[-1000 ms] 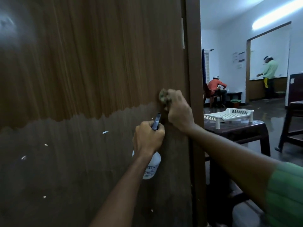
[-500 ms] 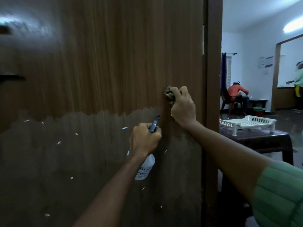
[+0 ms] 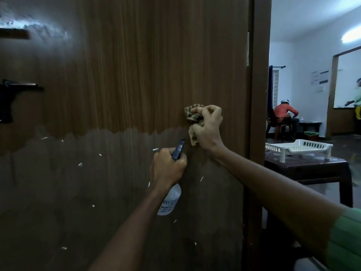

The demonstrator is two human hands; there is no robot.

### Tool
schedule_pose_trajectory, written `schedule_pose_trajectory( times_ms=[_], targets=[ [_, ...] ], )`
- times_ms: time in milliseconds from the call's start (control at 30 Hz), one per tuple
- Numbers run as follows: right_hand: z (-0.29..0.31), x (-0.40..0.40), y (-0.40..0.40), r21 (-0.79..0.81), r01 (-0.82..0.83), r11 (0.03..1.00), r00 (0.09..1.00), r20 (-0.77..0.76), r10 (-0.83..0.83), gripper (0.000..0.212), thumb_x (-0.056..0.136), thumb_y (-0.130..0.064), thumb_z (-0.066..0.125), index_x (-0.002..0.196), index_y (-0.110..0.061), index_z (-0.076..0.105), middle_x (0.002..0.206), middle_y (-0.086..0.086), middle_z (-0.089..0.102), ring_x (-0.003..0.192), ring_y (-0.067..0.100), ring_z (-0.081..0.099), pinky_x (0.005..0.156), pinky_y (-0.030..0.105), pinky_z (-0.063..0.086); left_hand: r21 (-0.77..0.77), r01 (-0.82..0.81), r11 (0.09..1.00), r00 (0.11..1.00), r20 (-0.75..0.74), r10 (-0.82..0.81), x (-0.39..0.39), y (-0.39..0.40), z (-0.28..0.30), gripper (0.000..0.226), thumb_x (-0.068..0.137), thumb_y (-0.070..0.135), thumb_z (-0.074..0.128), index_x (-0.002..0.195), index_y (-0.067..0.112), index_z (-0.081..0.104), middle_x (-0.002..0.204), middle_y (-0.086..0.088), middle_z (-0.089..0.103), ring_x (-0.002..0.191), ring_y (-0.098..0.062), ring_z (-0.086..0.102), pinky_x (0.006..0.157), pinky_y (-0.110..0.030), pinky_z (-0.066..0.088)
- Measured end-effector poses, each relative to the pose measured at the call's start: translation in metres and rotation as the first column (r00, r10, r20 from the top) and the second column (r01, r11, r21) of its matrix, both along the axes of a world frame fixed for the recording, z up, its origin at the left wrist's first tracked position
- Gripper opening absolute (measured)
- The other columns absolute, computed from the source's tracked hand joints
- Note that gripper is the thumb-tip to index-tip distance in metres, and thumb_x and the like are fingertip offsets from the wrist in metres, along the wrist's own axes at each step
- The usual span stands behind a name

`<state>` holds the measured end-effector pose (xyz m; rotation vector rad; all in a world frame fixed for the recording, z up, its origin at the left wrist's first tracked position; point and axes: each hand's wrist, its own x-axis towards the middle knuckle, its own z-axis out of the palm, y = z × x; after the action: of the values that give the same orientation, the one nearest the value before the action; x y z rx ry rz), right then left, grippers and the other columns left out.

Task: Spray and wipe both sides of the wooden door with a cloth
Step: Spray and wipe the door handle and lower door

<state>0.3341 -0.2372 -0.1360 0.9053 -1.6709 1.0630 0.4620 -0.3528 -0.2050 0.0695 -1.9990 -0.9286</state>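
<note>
Head cam: your left hand (image 3: 168, 167) grips the spray bottle (image 3: 170, 200) right at the wooden door (image 3: 117, 75); your right hand (image 3: 208, 130) bunches the cloth (image 3: 192, 116) against it, near the frame-side edge. White tray (image 3: 300, 146) sits beyond.

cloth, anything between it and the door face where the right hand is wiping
Nothing visible. The right hand grips the bunched cloth against the wooden door, near its right edge. The spray bottle in the left hand sits lower and to the left, out of the way.
</note>
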Motion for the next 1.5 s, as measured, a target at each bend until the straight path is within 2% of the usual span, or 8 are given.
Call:
schedule_pose_trajectory(
  times_ms=[133, 300, 500, 700, 933, 1100, 1300, 1500],
  targets=[
    [-0.025, 0.007, 0.001, 0.353, 0.166, 0.921, 0.975, -0.201, -0.099, 0.066, 0.082, 0.004, 0.065, 0.144, -0.013, 0.049, 0.149, 0.015, 0.025, 0.131, 0.032, 0.027, 0.113, 0.045, 0.038, 0.015, -0.005, 1.0, 1.0, 0.008, 0.004, 0.005, -0.02, -0.005, 0.043, 0.091, 0.024, 0.063, 0.054, 0.012, 0.045, 0.048, 0.004, 0.045, 0.043, -0.014, 0.039, 0.049, -0.036, 0.034],
    [-0.024, 0.0, 0.029, 0.401, 0.398, 0.825, 0.824, -0.552, -0.129, 0.041, 0.093, -0.024, 0.065, 0.134, -0.022, 0.064, 0.136, 0.012, 0.054, 0.119, 0.031, 0.053, 0.094, 0.046, 0.049, -0.017, 0.026, 1.0, 0.999, 0.037, -0.026, 0.013, -0.043, -0.003, 0.039, 0.087, 0.036, 0.058, 0.061, 0.008, 0.051, 0.049, 0.002, 0.047, 0.044, -0.016, 0.041, 0.048, -0.04, 0.039],
    [-0.031, 0.013, -0.009, 0.086, 0.363, 0.928, 0.907, -0.262, -0.331, 0.04, 0.092, -0.02, 0.052, 0.131, -0.017, 0.06, 0.127, 0.016, 0.048, 0.11, 0.03, 0.046, 0.082, 0.039, 0.056, -0.031, 0.081, 0.996, 0.996, 0.041, -0.08, 0.015, -0.055, 0.002, 0.038, 0.086, 0.039, 0.056, 0.068, 0.006, 0.059, 0.055, -0.003, 0.053, 0.048, -0.018, 0.046, 0.05, -0.045, 0.044],
    [-0.087, 0.001, 0.005, 0.606, 0.485, 0.631, 0.734, -0.674, 0.083, 0.049, 0.092, -0.013, 0.066, 0.14, -0.018, 0.055, 0.133, 0.015, 0.047, 0.107, 0.029, 0.049, 0.088, 0.042, 0.053, -0.013, 0.102, 0.995, 0.994, 0.037, -0.101, 0.022, -0.065, 0.001, 0.039, 0.088, 0.039, 0.056, 0.07, 0.004, 0.061, 0.057, -0.009, 0.055, 0.05, -0.02, 0.048, 0.052, -0.041, 0.043],
    [-0.054, 0.033, -0.04, 0.135, 0.37, 0.919, 0.91, -0.251, -0.33, 0.038, 0.093, -0.016, 0.061, 0.13, -0.017, 0.059, 0.123, 0.014, 0.047, 0.103, 0.028, 0.047, 0.076, 0.04, 0.057, -0.011, 0.09, 0.996, 0.996, 0.027, -0.09, 0.032, -0.079, -0.002, 0.037, 0.098, 0.025, 0.063, 0.072, -0.001, 0.06, 0.056, -0.008, 0.051, 0.05, -0.02, 0.045, 0.052, -0.038, 0.039],
    [-0.061, 0.021, -0.02, 0.597, 0.564, 0.57, 0.64, -0.753, 0.155, 0.055, 0.09, -0.021, 0.063, 0.143, -0.022, 0.05, 0.134, 0.013, 0.047, 0.108, 0.027, 0.048, 0.082, 0.04, 0.051, 0.005, 0.087, 0.996, 0.996, 0.008, -0.087, 0.041, -0.09, 0.0, 0.035, 0.099, 0.024, 0.063, 0.072, 0.001, 0.062, 0.059, -0.016, 0.057, 0.051, -0.019, 0.048, 0.053, -0.038, 0.042],
    [-0.033, 0.047, -0.067, 0.083, 0.309, 0.948, 0.938, -0.192, -0.289, 0.043, 0.091, -0.025, 0.053, 0.132, -0.016, 0.057, 0.122, 0.013, 0.047, 0.1, 0.024, 0.047, 0.081, 0.043, 0.054, 0.028, 0.097, 0.995, 0.994, 0.043, -0.098, 0.053, -0.1, -0.005, 0.032, 0.1, 0.016, 0.064, 0.075, -0.005, 0.061, 0.059, -0.009, 0.054, 0.05, -0.02, 0.046, 0.049, -0.034, 0.039],
    [-0.073, 0.037, -0.064, 0.617, 0.533, 0.58, 0.603, -0.757, 0.252, 0.05, 0.094, -0.02, 0.062, 0.143, -0.017, 0.053, 0.133, 0.013, 0.049, 0.11, 0.027, 0.05, 0.086, 0.04, 0.047, 0.042, 0.029, 0.999, 0.999, 0.032, -0.03, 0.069, -0.107, -0.003, 0.035, 0.097, 0.024, 0.063, 0.067, 0.005, 0.063, 0.06, -0.015, 0.062, 0.049, -0.018, 0.052, 0.05, -0.036, 0.043]
  ],
)
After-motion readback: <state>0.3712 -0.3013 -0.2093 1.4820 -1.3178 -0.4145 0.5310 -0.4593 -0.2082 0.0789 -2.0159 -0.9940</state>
